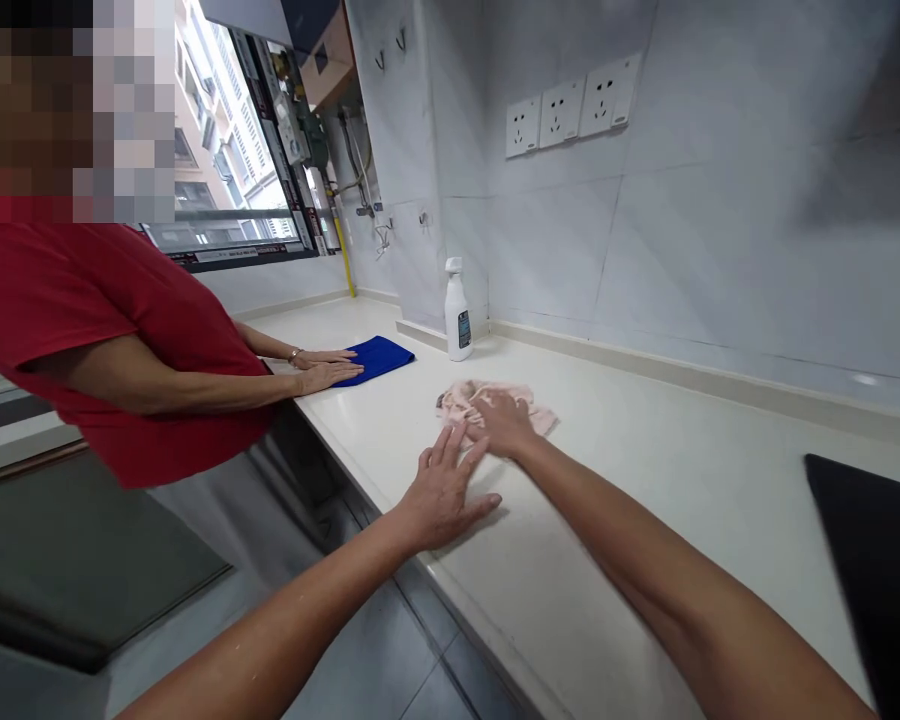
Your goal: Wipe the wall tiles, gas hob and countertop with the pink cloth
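Note:
My right hand (504,420) lies on a crumpled pink cloth (461,396) on the white countertop (645,450), fingers pressed down on the fabric. My left hand (446,490) rests flat on the counter just in front of the cloth, fingers spread and holding nothing. A white spray bottle (458,312) stands upright behind the cloth, close to the wall.
A person in a red shirt (112,330) stands at the left with both hands (326,368) on a blue cloth (379,357) on the counter. A black cooktop (877,560) sits at the right. Wall sockets (570,108) are above. The counter edge runs diagonally beside the tiled floor.

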The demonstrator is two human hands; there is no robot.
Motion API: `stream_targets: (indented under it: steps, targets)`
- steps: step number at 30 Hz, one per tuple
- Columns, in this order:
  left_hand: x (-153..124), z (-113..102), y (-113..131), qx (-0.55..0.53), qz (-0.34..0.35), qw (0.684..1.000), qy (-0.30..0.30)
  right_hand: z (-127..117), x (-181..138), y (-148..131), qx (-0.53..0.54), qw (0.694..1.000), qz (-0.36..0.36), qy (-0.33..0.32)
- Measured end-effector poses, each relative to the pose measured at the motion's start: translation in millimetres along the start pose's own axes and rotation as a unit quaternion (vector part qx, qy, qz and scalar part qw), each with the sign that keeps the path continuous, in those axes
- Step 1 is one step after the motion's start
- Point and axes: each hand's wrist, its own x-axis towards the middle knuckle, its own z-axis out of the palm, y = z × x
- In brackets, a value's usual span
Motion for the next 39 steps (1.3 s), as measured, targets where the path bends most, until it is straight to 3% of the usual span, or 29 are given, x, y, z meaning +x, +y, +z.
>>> stream_targets:
  steps: [4, 8, 12, 16, 21, 25, 27, 30, 35, 39]
  targets:
    - [-1.3, -0.3, 0.7, 0.0, 0.008, 1.0, 0.026, 2.2, -48.6, -20.7, 0.002, 0.998, -0.06, 0.007]
    - [-3.0, -4.1, -1.0, -0.018, 0.028, 0.999, 0.011, -2.0, -67.7, 4.0, 0.01, 0.998, -0.067, 0.015]
    - [-9.7, -12.4, -4.0, -0.017, 0.047, 0.998, -0.04, -17.0, -60.0, 63.8, 0.011, 0.999, 0.006, 0.034]
    - [-19.7, -18.4, -4.1, -0.017, 0.059, 0.996, -0.069, -39.3, -62.7, 153.4, 0.0, 0.988, 0.142, 0.066]
    - [-23.5, -12.8, -2.9, -0.026, 0.065, 0.997, -0.007, -59.9, -95.0, 259.6, -0.024, 0.945, 0.312, 0.093]
    - [-25.7, -6.8, -4.7, -0.063, 0.088, 0.992, 0.07, -64.9, -107.4, 286.2, -0.04, 0.928, 0.361, 0.087]
    - [-27.2, -4.4, -6.1, -0.071, 0.089, 0.989, 0.099, -62.5, -102.4, 274.2, -0.036, 0.927, 0.365, 0.081]
    - [-28.7, -0.4, -8.8, -0.076, 0.084, 0.981, 0.155, -52.1, -82.4, 226.4, -0.016, 0.947, 0.316, 0.063]
    - [-27.7, 7.6, -13.5, -0.092, 0.053, 0.965, 0.242, -23.4, -46.2, 93.8, 0.002, 0.99, 0.137, 0.028]
    - [-25.2, 11.3, -17.3, -0.097, 0.018, 0.955, 0.28, -5.8, -59.8, -2.4, 0.002, 1.0, 0.015, 0.012]
